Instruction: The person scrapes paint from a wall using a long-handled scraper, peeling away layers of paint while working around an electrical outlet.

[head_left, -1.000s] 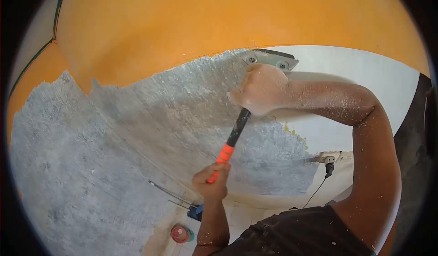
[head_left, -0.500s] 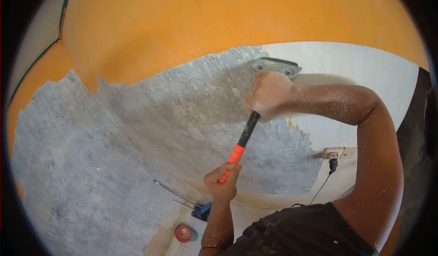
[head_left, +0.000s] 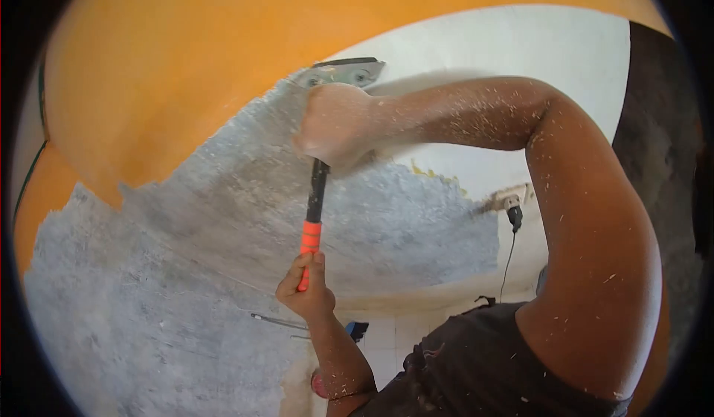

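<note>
A long-handled wall scraper (head_left: 316, 194) slants up across the view, its wide metal head against the wall at the edge between bare grey plaster (head_left: 223, 194) and white coating (head_left: 520, 52). My right hand (head_left: 338, 123), slightly blurred, is wrapped round the black shaft just below the head. Lower down, my left hand (head_left: 306, 287) grips the orange foam end of the handle, thumb lying along it. Pale flakes speckle both of my arms.
Orange paint (head_left: 186, 52) covers the upper wall. On the right, a plug (head_left: 514, 216) with a hanging cord sits in a wall socket (head_left: 512, 196). Below, a blue tool (head_left: 357, 331) and part of a red container (head_left: 319, 384) show near the tiled floor (head_left: 383, 335).
My view has turned and shifted, so the scraper and both hands appear further left, and the scraper head higher. The handle looks more upright. Both hands keep their hold.
</note>
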Demonstrator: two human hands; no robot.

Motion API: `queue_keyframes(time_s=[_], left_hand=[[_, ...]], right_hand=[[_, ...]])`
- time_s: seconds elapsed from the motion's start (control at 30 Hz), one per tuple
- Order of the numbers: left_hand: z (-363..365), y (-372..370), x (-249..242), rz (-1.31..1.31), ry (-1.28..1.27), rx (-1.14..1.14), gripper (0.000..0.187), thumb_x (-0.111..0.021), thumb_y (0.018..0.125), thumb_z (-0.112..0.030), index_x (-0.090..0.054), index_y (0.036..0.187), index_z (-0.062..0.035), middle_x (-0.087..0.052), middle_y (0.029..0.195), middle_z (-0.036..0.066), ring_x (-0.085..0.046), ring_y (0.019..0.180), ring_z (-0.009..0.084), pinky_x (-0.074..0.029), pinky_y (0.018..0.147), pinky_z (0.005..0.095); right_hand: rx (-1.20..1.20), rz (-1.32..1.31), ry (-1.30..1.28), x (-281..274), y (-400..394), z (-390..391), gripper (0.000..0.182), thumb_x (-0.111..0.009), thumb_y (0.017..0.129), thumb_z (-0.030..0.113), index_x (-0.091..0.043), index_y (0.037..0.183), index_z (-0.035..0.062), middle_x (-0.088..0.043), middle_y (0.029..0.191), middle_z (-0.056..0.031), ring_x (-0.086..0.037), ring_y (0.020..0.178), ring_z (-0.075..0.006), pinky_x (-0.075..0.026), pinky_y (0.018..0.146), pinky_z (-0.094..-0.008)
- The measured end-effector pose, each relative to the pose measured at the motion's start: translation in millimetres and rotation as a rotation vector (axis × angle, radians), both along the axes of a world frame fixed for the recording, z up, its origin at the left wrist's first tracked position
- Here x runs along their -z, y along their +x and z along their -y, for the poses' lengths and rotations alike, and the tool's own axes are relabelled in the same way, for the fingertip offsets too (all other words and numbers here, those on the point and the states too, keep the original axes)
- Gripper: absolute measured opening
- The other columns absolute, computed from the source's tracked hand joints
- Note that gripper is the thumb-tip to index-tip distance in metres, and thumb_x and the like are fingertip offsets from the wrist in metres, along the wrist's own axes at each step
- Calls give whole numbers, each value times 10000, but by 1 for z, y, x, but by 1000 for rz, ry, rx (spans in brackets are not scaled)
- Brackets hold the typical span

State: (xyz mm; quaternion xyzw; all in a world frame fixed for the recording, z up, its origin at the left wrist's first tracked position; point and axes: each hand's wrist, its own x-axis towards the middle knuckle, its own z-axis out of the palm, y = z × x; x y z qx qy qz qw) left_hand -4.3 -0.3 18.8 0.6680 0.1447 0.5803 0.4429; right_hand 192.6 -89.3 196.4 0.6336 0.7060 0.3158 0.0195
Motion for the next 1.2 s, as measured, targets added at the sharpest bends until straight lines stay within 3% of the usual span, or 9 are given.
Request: queue_keyframes(time_s=[0.2,0.37,0.43,0.57,0.67,0.8,0.97,1.1,1.2], left_hand=[[20,4,48,-121,161,-28,92,-654,767,-18,-626,832,42,-508,615,-2,-401,499,38,-308,442,186],[15,-9,13,-78,14,-59,121,-702,720,-8,-656,826,29,-583,662,28,-478,602,56,-392,545,189],[12,-8,37,-145,96,12,243,-693,732,-15,-627,960,42,-580,678,19,-471,598,53,-382,531,187],[37,-7,100,-230,-205,185,501,-640,779,-38,-451,1230,69,-575,698,16,-492,603,46,-401,531,185],[29,-2,96,-224,-298,451,467,-613,801,-57,-465,1230,54,-562,696,4,-471,579,40,-403,517,187],[20,-1,72,-352,-321,429,402,-605,818,-89,-521,1197,18,-565,711,-5,-471,560,35,-391,499,183],[34,8,152,-571,-582,577,124,-643,810,-152,-632,807,-28,-533,617,-29,-453,525,28,-351,466,191],[50,12,184,-641,-374,321,167,-686,772,-149,-606,776,-3,-513,587,-26,-476,522,59,-382,478,221],[53,13,183,-606,-181,126,197,-720,732,-135,-594,784,7,-542,602,11,-513,535,107,-420,526,247]], right_hand=[[90,87,-206,24,4,8,104,-610,605,183,-593,692,131,-596,628,-61,-603,648,-270,-488,589,-367],[36,-2,65,41,12,-6,165,-652,568,209,-548,669,130,-548,579,-54,-557,631,-258,-447,575,-378],[10,-16,142,64,17,-11,169,-649,575,218,-540,675,136,-532,554,-45,-552,610,-252,-443,579,-371],[34,37,-238,115,20,-5,146,-625,630,249,-521,668,153,-511,541,19,-534,580,-183,-420,660,-305],[18,25,-230,104,25,0,137,-616,635,245,-516,654,153,-507,541,30,-532,565,-168,-403,672,-298],[41,27,-143,102,20,3,138,-617,630,251,-510,634,164,-509,548,32,-540,584,-164,-377,686,-295],[-42,69,-193,188,28,8,73,-583,709,200,-530,670,170,-523,595,44,-529,655,-155,-355,785,-306],[-77,-140,-29,214,6,41,35,-561,721,145,-551,698,169,-528,783,29,-470,903,-168,-327,885,-383],[-274,-449,223,240,-14,70,87,-591,695,111,-531,655,159,-483,856,-23,-436,912,-211,-307,891,-407]])
